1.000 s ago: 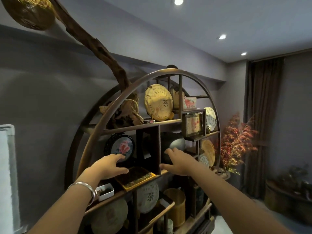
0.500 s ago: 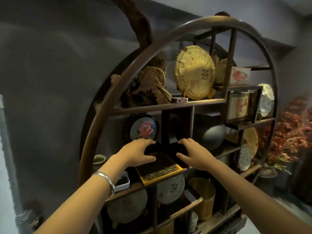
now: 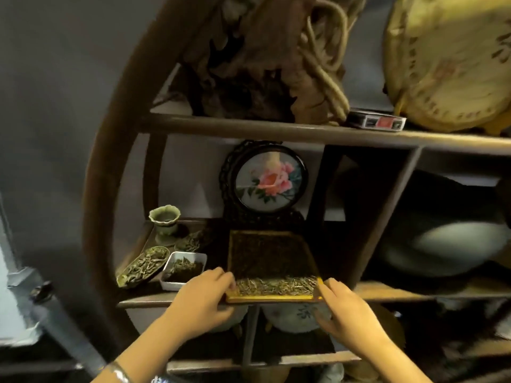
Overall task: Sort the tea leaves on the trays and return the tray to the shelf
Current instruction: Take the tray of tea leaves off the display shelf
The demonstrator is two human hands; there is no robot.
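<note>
Tray (image 3: 272, 265) of tea leaves (image 3: 276, 286) sits on the middle board of the round wooden shelf (image 3: 276, 131), its gold front edge hanging slightly over the board's lip. To the left of the tray stand a green cup (image 3: 165, 221), a leaf-shaped dish (image 3: 143, 265) and a small white box (image 3: 184, 269) of leaves. Behind the tray rises a round rose plaque (image 3: 269, 185).

To do this step well, I judge I should take both front corners evenly, keep the tray level and draw it straight toward me, so the pale leaves heaped along the front do not spill, and so I clear the white box just beside it.

My left hand (image 3: 200, 302) is at the tray's front left corner, fingers curled over the rim and thumb reaching under, gripping it. My right hand (image 3: 347, 313) is at the tray's front right corner, fingers bent against the side wall, apparently holding it; the blur hides how firmly.
</note>
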